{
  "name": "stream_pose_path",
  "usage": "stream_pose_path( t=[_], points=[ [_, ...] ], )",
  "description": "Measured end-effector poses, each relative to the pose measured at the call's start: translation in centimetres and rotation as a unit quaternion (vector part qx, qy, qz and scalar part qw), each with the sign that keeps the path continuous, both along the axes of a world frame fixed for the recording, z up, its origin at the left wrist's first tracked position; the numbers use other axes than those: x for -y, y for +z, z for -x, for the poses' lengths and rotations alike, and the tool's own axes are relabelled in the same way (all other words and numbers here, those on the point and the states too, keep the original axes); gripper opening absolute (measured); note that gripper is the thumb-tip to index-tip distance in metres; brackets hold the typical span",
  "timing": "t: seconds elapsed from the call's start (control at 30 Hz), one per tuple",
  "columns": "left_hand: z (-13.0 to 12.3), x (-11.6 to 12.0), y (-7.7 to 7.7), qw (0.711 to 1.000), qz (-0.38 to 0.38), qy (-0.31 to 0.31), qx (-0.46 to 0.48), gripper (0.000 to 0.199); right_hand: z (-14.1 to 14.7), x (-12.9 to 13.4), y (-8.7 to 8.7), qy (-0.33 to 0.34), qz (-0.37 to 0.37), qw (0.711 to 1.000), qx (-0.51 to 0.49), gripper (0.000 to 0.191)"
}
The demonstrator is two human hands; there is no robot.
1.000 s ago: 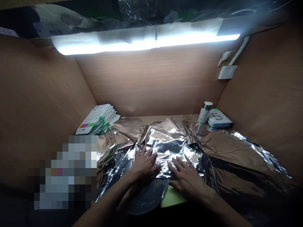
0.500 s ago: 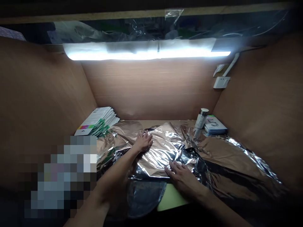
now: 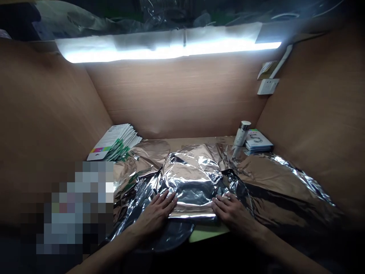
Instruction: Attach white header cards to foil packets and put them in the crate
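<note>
The left hand and right hand are pressing on foil; their fingers are spreading flat; a green sheet is lying just below the fingers.

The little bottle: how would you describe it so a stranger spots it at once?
Below the wooden back wall lies crumpled foil. At the foil's far edge, right of centre, stands a small white bottle with a metal cap, upright beside a flat stack of packets.

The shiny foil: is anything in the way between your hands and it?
No, nothing visible is in the way. The left hand and the right hand both lie flat, directly on the crumpled aluminium foil, with nothing between them and it.
</note>
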State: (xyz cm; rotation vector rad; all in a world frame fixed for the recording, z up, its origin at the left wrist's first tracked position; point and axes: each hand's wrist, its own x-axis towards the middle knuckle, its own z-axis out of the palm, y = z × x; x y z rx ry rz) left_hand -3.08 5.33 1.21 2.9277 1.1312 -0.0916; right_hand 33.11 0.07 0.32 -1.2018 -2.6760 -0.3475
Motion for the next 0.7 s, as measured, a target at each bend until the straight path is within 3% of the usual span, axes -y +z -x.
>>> stream_pose_path(
  t=[0.13,0.2,0.27,0.33,0.43,0.57,0.7],
  points=[
    [-0.5,-2.5,0.1,0.999,0.002,-0.048,0.008,0.069,-0.7,-0.1,3.9,-0.013,-0.011,0.999,-0.04,0.035],
    [-0.9,-4.2,0.9,0.998,-0.005,-0.069,0.008,0.065,0.8,0.1,6.1,-0.045,-0.004,0.998,-0.037,0.033],
    [-1.2,-5.6,1.8,0.998,-0.027,-0.061,0.006,0.06,2.8,0.4,7.2,-0.069,0.014,0.997,-0.019,0.026],
    [-1.4,-6.0,2.6,0.997,-0.047,-0.054,0.01,0.06,4.5,0.6,6.9,-0.073,0.033,0.997,-0.007,0.019],
    [-1.6,-4.8,3.2,0.996,-0.051,-0.072,0.011,0.063,4.9,1.0,4.8,-0.037,0.052,0.998,-0.024,0.022],
    [-0.8,-2.4,3.3,0.996,-0.021,-0.089,-0.007,0.058,2.4,2.2,2.8,0.06,0.092,0.991,-0.072,0.031],
    [0.3,-1.7,3.2,0.993,0.016,-0.118,0.008,0.061,0.5,3.4,2.8,0.103,0.13,0.984,-0.059,0.04]
  ],
)
